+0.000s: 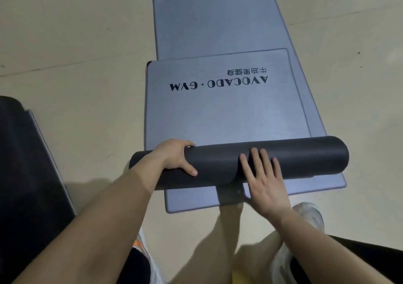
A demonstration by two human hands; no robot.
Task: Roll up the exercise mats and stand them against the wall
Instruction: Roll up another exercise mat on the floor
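Note:
A grey exercise mat (pixel 218 113) printed "AVOCADO · GYM" lies on the floor, its near end wound into a black roll (pixel 305 157) lying crosswise. My left hand (pixel 176 157) wraps over the roll's left part, thumb underneath toward me. My right hand (pixel 263 179) rests flat on the roll's middle with fingers spread. A second grey mat (pixel 218 15) lies flat beneath and stretches away; its near corner (pixel 192 200) shows under the roll.
Beige floor (pixel 76 54) surrounds the mats. A dark mat or pad (pixel 26 174) lies at the left edge. My knees and light shoes (pixel 309 214) are just behind the roll at the bottom.

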